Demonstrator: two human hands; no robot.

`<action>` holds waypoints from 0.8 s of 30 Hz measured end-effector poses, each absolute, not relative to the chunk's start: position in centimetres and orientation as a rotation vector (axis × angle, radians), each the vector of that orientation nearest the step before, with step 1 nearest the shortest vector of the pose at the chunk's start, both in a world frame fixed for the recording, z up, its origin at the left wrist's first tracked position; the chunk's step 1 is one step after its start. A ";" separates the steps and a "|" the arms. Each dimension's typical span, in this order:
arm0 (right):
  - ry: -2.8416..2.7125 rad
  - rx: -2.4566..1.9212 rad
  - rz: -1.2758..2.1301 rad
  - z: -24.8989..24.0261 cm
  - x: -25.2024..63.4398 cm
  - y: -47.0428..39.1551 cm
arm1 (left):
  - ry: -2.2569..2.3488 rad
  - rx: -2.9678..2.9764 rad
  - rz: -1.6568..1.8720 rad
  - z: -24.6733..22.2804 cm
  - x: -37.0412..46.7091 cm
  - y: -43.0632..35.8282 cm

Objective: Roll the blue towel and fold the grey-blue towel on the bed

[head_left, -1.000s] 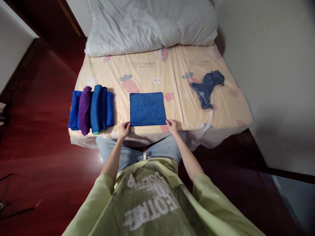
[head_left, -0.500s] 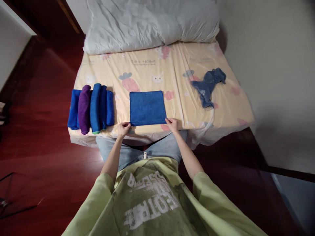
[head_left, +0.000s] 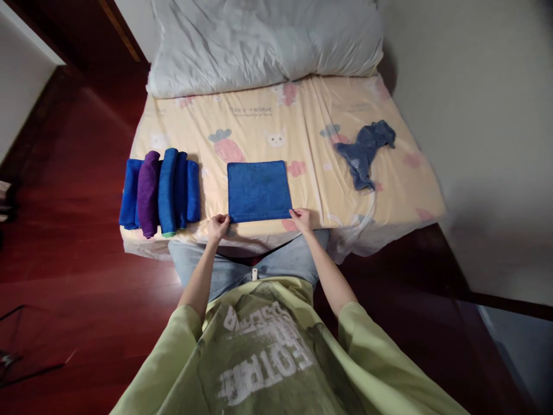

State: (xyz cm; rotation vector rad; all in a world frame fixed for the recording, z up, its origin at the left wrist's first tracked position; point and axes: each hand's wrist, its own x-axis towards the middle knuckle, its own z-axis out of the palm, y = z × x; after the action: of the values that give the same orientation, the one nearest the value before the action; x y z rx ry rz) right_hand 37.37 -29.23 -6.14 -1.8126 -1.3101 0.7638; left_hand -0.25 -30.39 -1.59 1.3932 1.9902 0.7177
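A blue towel (head_left: 258,189) lies flat as a near-square on the bed, close to its front edge. My left hand (head_left: 218,226) pinches its near left corner between thumb and fingers. At the near right corner, my right hand (head_left: 301,219) has the same kind of pinch on the cloth. Left of the towel is a pile of rolled towels: a purple rolled towel (head_left: 148,193) and a blue rolled towel with a green edge (head_left: 167,190) rest on top of several other blue ones.
A crumpled grey-blue cloth (head_left: 364,153) lies on the right of the bed. The patterned yellow sheet (head_left: 254,129) covers the mattress, and a bulky white duvet (head_left: 268,43) spans the far end. A wall (head_left: 475,144) borders the right side. Thin dark rods (head_left: 34,374) stand on the floor at lower left.
Almost nothing differs. Both hands keep their pinch on the towel's near corners, and the whole view has shifted very slightly.
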 end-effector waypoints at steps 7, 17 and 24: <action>-1.340 -1.931 0.668 -4.8 36.6 -29.7 | 1.978 1.475 0.763 -1.9 0.2 -30.6; -2.324 -1.514 0.302 -2.0 37.5 -32.6 | 1.593 2.239 0.630 -2.3 -0.9 -32.3; -2.318 -1.571 0.277 -1.5 37.4 -32.2 | 1.630 2.307 0.565 -2.0 -0.5 -32.6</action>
State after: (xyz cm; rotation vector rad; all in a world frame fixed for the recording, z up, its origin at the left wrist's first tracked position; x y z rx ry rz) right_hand 37.38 -32.23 -1.51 -1.5713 -2.3184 0.2774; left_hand -0.47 -32.57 -1.98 2.3066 1.6300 0.5648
